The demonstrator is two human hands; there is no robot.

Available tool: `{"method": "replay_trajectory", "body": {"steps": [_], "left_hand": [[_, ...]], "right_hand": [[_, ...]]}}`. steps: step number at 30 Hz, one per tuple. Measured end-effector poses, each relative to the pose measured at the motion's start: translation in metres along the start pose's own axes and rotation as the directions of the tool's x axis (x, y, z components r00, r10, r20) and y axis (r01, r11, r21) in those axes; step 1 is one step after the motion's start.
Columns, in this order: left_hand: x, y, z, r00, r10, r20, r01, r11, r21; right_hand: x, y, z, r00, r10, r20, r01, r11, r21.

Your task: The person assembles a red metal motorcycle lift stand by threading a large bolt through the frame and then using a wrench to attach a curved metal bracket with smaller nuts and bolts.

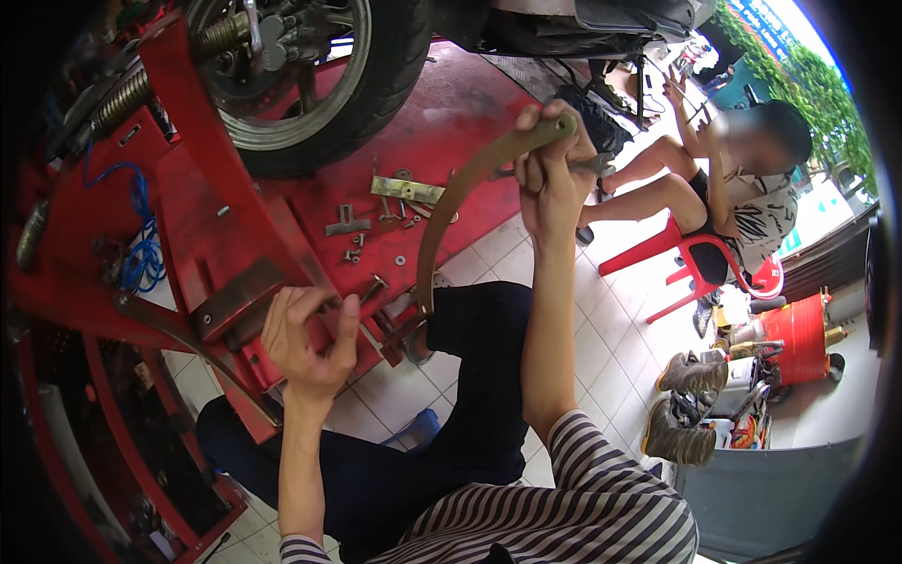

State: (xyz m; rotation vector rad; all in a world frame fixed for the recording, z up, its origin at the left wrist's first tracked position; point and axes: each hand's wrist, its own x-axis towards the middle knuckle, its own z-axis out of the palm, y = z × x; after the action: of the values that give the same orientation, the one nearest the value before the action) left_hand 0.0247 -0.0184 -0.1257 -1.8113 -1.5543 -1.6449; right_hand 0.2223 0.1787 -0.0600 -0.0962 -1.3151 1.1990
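Note:
My right hand point(554, 160) is raised and closed around the upper end of a curved brown metal bar point(451, 202) with a hole at its tip. What looks like an open-end wrench point(597, 165) pokes out behind the same fingers. The bar's lower end comes down by my knee, near the edge of the red lift platform point(470, 122). My left hand point(310, 343) hovers beside the red lift frame point(225, 207), fingers bent and thumb apart, with nothing visible in it. On the platform lie a brass-coloured bracket point(406, 189), a small grey metal bracket point(348, 222) and several bolts and nuts.
A motorcycle wheel point(376, 94) stands on the platform. Blue hose point(143, 254) coils at the left. At the right another person point(752, 188) sits on a red plastic chair point(700, 249). Boots point(686, 404) and a red drum point(794, 343) stand beyond the tiled floor.

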Motion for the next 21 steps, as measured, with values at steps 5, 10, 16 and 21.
{"method": "replay_trajectory", "body": {"steps": [5,10,16,21], "left_hand": [[0.034,0.044,-0.006,0.973,-0.173,0.153,0.205,0.952,-0.227],[0.017,0.058,-0.01,0.934,-0.302,0.188,0.352,0.865,-0.357],[0.012,0.031,-0.016,0.847,-0.53,0.044,0.478,0.722,-0.5],[0.022,0.016,-0.024,0.75,-0.657,-0.077,0.52,0.658,-0.544]], "right_hand": [[-0.028,-0.018,0.066,0.948,0.109,0.3,-0.104,0.994,-0.033],[-0.043,-0.027,0.12,0.889,0.158,0.43,-0.123,0.986,-0.109],[-0.046,0.002,0.148,0.941,-0.021,0.336,0.165,0.899,-0.406],[-0.047,0.042,0.148,0.993,0.089,-0.075,-0.114,0.881,-0.459]]}}
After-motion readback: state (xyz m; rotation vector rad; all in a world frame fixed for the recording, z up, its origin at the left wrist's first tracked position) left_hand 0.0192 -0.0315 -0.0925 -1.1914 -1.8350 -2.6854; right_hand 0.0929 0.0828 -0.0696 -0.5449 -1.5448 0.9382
